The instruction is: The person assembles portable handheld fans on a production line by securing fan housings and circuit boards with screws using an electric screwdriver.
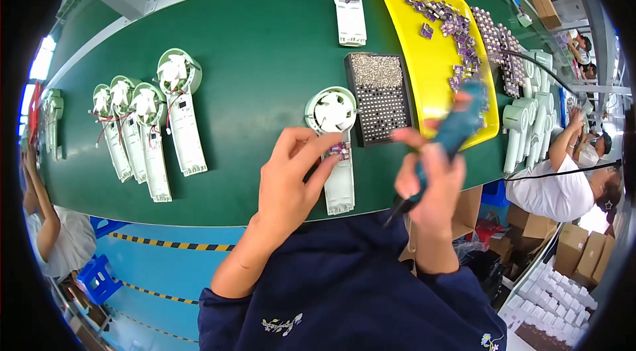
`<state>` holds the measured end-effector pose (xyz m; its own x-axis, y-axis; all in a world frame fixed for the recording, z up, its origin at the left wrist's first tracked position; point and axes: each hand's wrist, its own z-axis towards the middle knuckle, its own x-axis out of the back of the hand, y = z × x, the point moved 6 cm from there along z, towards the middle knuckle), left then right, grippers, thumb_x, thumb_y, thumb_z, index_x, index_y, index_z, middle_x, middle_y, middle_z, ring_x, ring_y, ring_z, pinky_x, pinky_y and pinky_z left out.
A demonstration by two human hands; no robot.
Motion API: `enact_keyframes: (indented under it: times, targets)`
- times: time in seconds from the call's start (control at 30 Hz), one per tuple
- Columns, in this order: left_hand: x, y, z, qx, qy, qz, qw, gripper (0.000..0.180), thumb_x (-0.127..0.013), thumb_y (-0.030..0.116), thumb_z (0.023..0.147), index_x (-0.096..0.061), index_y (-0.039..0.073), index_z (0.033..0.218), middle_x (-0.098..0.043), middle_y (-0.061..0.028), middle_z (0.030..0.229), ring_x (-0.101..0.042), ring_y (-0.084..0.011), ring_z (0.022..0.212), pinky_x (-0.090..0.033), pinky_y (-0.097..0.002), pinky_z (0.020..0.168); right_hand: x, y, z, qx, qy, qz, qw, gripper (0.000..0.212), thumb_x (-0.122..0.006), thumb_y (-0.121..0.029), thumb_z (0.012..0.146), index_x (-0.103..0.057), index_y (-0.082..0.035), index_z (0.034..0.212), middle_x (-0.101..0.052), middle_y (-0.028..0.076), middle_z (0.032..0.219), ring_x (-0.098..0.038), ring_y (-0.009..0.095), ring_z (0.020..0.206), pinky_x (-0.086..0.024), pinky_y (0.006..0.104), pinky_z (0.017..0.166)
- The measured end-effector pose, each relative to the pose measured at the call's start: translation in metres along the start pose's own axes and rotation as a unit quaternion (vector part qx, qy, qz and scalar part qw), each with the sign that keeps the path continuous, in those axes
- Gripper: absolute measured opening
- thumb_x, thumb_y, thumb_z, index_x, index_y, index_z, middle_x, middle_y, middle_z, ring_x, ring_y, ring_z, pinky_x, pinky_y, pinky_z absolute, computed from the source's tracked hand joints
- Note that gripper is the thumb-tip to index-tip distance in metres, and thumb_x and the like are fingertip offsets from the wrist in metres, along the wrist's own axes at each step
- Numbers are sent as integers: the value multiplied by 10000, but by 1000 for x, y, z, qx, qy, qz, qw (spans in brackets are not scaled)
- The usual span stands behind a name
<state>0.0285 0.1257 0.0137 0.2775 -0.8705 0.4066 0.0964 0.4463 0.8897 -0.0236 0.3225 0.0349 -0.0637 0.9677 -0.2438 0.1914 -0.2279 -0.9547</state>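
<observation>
A pale green handheld fan half point(330, 110), with white blades and a white handle point(340, 187), lies open on the table before me. My left hand point(286, 182) reaches over it from the left, thumb and forefinger closed about a small purple circuit board point(341, 150) at the top of the handle. Held up to the right is a teal electric screwdriver point(457, 127), gripped by my right hand point(432, 182); both are blurred by motion. The driver's dark tip point(395, 212) points down toward me, apart from the fan.
A black screw tray point(382, 96) stands beside a yellow tray point(405, 40) of purple circuit boards. Several open fan halves point(149, 112) lie at left, another point(350, 13) at the back. Pale green housings point(527, 126) crowd the right. Other people sit at both sides.
</observation>
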Motion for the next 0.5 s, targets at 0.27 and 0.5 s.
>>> enact_keyframes:
  times: [0.27,0.5]
  targets:
    - [-7,1,-1,8,28,-2,1000,188,-735,-89,809,-710,-2,974,-588,-84,999,-629,-165,799,-528,-282,670,-3,45,-19,-157,-49,-98,981,405,-643,7,946,-470,6,1312,-703,200,1119,-534,58,517,-430,210,450]
    - [-2,-6,-25,79,89,-34,992,137,-661,-107,888,-699,-29,994,-606,-88,1064,-621,-112,815,-504,-218,626,-18,57,-22,-193,-65,-29,979,357,-635,27,945,-496,-4,1273,-709,168,1067,-556,64,541,-438,219,459]
